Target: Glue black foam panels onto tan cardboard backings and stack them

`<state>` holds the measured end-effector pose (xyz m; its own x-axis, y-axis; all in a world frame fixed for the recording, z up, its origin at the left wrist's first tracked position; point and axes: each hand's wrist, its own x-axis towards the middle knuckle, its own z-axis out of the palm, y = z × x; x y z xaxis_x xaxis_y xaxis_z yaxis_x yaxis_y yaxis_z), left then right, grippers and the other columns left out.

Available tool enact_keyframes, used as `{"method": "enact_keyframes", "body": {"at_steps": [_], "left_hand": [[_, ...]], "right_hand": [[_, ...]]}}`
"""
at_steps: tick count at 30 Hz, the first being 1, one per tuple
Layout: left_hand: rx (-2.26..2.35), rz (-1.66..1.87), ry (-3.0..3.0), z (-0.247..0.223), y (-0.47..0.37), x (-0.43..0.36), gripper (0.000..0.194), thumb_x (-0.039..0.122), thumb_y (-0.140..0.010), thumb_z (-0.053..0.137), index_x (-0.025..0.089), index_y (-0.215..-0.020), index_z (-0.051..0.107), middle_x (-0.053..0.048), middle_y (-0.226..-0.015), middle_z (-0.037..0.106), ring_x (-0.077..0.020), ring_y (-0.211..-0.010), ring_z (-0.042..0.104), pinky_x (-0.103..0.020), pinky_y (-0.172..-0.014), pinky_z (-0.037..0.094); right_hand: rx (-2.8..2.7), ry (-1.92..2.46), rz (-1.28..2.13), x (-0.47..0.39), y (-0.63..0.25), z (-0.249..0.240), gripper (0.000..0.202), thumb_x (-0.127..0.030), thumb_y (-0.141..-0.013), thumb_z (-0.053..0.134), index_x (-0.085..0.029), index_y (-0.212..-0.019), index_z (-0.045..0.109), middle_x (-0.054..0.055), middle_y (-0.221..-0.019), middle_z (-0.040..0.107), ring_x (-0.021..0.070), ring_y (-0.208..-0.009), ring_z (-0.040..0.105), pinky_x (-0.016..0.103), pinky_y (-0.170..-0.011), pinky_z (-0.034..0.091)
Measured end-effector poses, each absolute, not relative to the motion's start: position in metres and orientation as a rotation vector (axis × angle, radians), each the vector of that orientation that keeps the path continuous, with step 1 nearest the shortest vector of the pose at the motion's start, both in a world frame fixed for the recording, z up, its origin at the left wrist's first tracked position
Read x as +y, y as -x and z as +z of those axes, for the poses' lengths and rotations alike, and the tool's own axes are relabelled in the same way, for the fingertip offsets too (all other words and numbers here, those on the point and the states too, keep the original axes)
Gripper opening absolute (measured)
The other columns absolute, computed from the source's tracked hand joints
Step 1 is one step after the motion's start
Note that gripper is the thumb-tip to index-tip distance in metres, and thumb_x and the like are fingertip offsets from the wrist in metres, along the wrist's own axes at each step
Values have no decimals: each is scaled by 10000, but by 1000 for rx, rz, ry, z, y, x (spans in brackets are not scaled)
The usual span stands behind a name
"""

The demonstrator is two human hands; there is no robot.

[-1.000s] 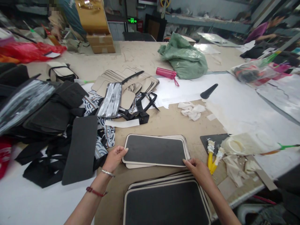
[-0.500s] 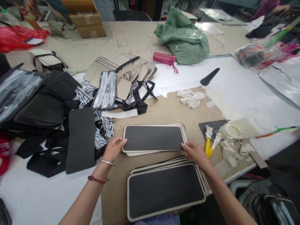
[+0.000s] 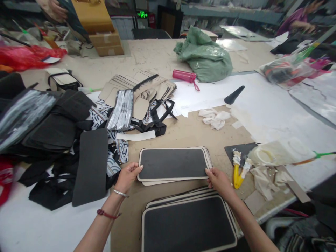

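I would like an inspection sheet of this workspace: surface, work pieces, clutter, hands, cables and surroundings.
Surface: tan worktop, marked, partly under white sheeting.
Work pieces: pale-bordered black panel atop others; larger panels stacked nearer.
Clutter: black pieces at left; crumpled cloth, pink bottle and green bag beyond; yellow-handled brushes at right.
Hands: left and right fingers at opposite ends of the black panel.
Cables: nothing seen.
Surroundings: lit green sign; person in purple, far right.
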<state>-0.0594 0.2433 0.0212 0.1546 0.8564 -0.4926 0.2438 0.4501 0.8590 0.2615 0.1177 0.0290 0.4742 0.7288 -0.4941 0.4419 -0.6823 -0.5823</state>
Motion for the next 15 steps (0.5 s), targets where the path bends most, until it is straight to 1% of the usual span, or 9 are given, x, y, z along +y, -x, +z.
{"method": "enact_keyframes", "body": {"at_steps": [5,11,15], "left_hand": [[1396,625,-1062,20,59,243,399,517,-527,679,159,-587,513,56,-484,462,-85,-469,380,-202,-458,282],[1434,792,-1179,23,61,240,293,426,-595,663,161,-619,539,55,-535,476,-83,-516,395,-203,-516,316],[1456,863,-1269,31,62,235,264,405,-622,663,167,-636,549,63,-541,458,-80,-518,388,-202,-525,316]], "right_hand": [[-1004,2354,1049,120,-262,33,309,-495,-736,371,-228,-584,405,-3,-455,533,144,-392,507,246,-406,349],[-1040,2273,898,121,-258,46,338,-539,-730,405,-231,-590,409,-11,-465,525,145,-414,496,264,-450,361],[-1023,2202,831,117,-255,59,366,-556,-738,444,-229,-581,399,-21,-462,510,138,-423,490,262,-455,365]]}}
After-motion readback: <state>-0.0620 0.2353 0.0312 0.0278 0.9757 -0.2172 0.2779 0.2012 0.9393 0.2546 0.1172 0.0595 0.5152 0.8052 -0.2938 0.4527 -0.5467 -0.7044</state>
